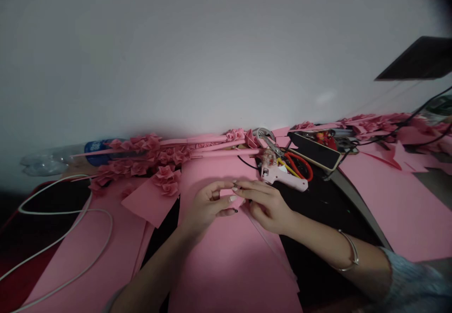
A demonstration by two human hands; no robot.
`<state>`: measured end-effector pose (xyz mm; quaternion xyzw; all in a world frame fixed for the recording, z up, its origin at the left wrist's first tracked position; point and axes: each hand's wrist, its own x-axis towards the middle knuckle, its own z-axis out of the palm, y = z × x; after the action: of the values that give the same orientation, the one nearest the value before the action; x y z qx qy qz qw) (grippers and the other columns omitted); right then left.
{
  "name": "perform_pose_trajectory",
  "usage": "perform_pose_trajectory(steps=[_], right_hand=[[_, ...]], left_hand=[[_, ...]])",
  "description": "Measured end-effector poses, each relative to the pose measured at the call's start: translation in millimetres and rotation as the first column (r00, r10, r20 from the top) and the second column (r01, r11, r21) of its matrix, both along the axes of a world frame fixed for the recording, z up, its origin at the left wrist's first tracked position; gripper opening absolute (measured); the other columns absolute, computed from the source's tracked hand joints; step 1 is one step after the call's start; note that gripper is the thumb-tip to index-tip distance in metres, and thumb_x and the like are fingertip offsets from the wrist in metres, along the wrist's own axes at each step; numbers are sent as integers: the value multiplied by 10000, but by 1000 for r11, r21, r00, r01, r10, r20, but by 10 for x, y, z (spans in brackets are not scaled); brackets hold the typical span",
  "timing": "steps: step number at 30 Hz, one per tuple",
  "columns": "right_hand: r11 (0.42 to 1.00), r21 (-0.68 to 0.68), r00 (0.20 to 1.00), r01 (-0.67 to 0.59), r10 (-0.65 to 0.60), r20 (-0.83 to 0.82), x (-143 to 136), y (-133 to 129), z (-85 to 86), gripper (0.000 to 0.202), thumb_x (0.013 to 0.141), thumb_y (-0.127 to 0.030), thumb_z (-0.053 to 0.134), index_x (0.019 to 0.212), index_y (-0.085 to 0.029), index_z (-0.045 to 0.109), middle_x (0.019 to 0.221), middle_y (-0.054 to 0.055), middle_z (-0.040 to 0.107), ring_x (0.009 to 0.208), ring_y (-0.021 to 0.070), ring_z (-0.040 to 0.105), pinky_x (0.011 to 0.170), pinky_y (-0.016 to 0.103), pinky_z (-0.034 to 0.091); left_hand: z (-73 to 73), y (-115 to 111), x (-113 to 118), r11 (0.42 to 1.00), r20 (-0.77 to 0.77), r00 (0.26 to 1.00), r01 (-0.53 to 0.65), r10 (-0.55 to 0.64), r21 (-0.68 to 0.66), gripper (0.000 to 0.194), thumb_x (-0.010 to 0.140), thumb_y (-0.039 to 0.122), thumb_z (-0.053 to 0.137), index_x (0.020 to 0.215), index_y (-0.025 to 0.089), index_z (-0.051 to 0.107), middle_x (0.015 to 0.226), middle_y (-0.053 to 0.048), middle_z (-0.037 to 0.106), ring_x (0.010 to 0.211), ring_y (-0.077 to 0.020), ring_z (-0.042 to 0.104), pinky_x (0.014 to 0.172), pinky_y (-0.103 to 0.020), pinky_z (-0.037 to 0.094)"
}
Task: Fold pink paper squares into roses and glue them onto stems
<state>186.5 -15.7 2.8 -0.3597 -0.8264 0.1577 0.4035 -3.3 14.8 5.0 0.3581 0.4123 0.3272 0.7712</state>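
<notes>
A small piece of pink paper point(231, 193) is held between my two hands, above a long pink sheet point(233, 266). My left hand point(210, 204) pinches it from the left, thumb and fingers pressed on it. From the right, my right hand point(264, 202) closes on its other side, the fingertips of both hands meeting at its top edge. Just beyond my right hand lies a pale hot glue gun point(287, 181). Left of my left hand, several folded pink paper roses point(166, 180) rest on a pink sheet.
Pink paper flowers on stems point(141, 155) line the wall. A plastic bottle point(52, 158) lies at the left, near a looping white cable point(111, 230). Scissors with red handles point(303, 164) and a dark phone-like slab point(314, 150) sit behind the glue gun. More pink sheets point(399, 204) spread right.
</notes>
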Motion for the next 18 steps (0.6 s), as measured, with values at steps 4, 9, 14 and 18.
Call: perform_pose_trajectory(steps=[4,9,14,18], right_hand=[[979,-193,993,57,-75,-89,-11,-23,43,305,849,-85,423,1106,-145,575,974,109,675,844,182,640,730,311,518],[942,-323,996,88,-91,7,-22,-3,41,159,919,-245,463,777,-183,495,645,-17,493,557,120,439,533,233,363],[938,-345,994,-41,73,80,-3,29,17,237,930,-212,428,702,-184,485,596,-33,440,544,114,407,521,229,301],[926,-363,988,-107,140,65,21,39,21,212,937,-184,413,778,-170,553,617,-30,470,556,111,427,531,226,316]], left_hand=[[15,-19,5,996,-56,997,51,-47,75,362,643,235,801,966,176,648,977,-42,682,756,-134,648,650,-264,588],[31,-34,20,982,-67,989,142,-135,121,351,678,230,770,977,183,594,1047,-46,640,709,-112,635,630,-275,591],[25,-43,27,967,-51,977,212,-207,144,343,674,221,760,959,192,571,983,-17,595,699,-109,609,608,-293,598],[34,-52,16,961,-48,974,228,-223,159,311,688,220,749,939,195,567,967,-12,579,696,-107,599,596,-284,594]])
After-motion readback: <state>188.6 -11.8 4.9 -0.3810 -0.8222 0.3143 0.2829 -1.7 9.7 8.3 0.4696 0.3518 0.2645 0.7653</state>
